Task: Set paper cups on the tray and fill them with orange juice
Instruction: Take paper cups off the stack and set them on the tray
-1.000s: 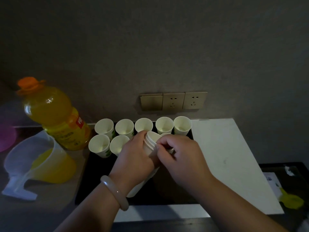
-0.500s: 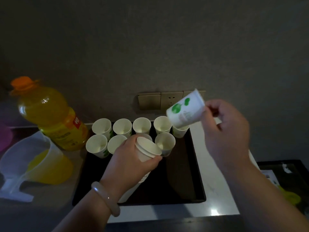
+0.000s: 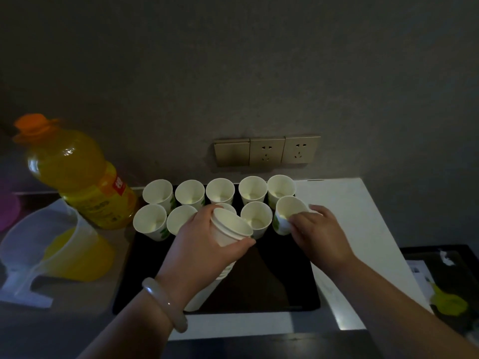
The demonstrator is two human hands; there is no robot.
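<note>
White, green-printed cups (image 3: 158, 193); black tray (image 3: 285, 281)

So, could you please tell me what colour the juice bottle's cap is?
The cap is orange; head view.

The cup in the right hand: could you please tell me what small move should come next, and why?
Probably the right hand should set the cup upright on the tray and let go: it leans at the right end of the front row, not yet released.

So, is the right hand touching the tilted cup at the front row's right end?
Touching. The head view shows the right hand pinching the tilted cup, no gap between them.
</note>
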